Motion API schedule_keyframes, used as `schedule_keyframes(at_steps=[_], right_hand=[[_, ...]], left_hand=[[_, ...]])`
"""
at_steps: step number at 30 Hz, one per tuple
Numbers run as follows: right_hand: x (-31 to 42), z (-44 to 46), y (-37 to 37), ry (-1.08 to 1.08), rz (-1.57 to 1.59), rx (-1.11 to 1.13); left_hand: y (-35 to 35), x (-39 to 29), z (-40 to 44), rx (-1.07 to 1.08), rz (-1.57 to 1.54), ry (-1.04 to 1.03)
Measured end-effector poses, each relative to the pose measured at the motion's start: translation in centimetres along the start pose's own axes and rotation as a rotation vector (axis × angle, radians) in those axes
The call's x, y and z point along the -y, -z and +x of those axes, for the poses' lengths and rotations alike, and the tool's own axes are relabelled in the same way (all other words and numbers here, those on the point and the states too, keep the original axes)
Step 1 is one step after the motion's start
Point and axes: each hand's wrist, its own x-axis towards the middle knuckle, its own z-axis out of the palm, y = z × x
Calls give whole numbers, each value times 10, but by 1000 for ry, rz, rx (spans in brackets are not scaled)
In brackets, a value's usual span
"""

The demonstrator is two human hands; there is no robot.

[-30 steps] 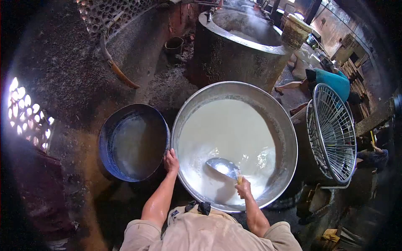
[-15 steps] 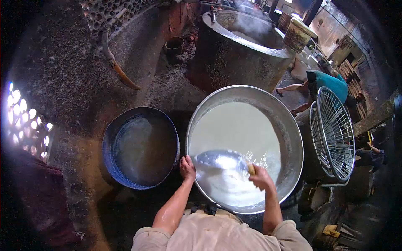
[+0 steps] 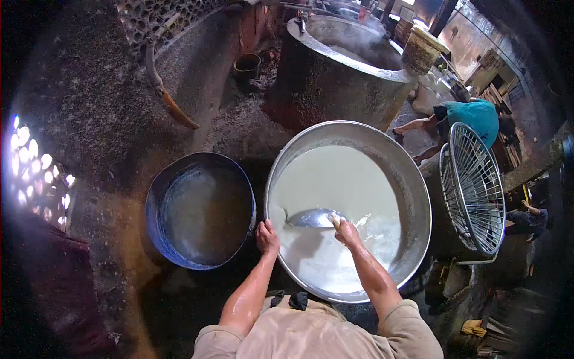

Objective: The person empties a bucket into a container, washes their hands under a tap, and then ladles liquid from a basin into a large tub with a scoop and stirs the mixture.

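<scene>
In front of me stands a large round metal vat (image 3: pixel 416 251) with milky white liquid (image 3: pixel 335 179) inside. My right hand (image 3: pixel 345 231) is closed round the short handle of a wide, shiny metal scoop (image 3: pixel 314 218). The scoop's blade is tilted and its lower edge meets the liquid, left of the vat's middle. My left hand (image 3: pixel 267 238) grips the vat's left rim, fingers curled over the edge. Close to that hand, on the left, is a blue drum (image 3: pixel 156 230) holding murky liquid.
A steaming masonry cauldron (image 3: pixel 341 84) stands beyond the vat, with a bucket (image 3: pixel 423 51) on its rim. At right is a wire basket (image 3: pixel 476 188). A person in a teal shirt (image 3: pixel 472 119) bends behind it; another person (image 3: pixel 526 220) is farther right. A small pot (image 3: pixel 247 66) sits near the wall.
My right hand has moved left and away from me with the scoop, whose blade now tilts more steeply. My left hand stays on the rim. The teal-shirted person has bent lower.
</scene>
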Motion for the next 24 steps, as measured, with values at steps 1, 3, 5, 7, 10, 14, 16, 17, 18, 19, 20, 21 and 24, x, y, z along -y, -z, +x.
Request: schedule_keyframes(at_steps=[1,3,5,7,10,14,16,17,18,19,20,21,24], right_hand=[[-20,-5,-16,-56,58,-10],[-35,-26,-16,-153,41,81],[-51,-46,-19,-271,-6,186],[-66,-72,-16,-229,-65,169],[-93,-105,-10,-199,-140,156],[-150,-143,-8,-360,62,102],[-168,-165,14,-275,3,63],[-166,-175,39,-289,9,80],[-163,-184,62,-303,17,96],[-171,-188,71,-383,59,73],[-176,-192,90,-374,71,118],[-183,-195,104,-355,56,90],[-182,-197,164,-297,142,39]], left_hand=[[0,0,0,-1,2,4],[-1,2,0,-4,-14,-2],[3,-5,0,-23,5,5],[2,-4,0,-35,11,-2],[5,-8,-2,-71,38,-14],[2,1,1,-33,93,-5],[-1,6,2,-41,75,-21],[-2,6,2,-29,99,10],[-3,8,4,-18,124,41],[-10,19,6,-42,115,39],[-8,14,6,-44,115,36],[-4,9,5,-26,136,60],[5,-10,0,-3,173,122]])
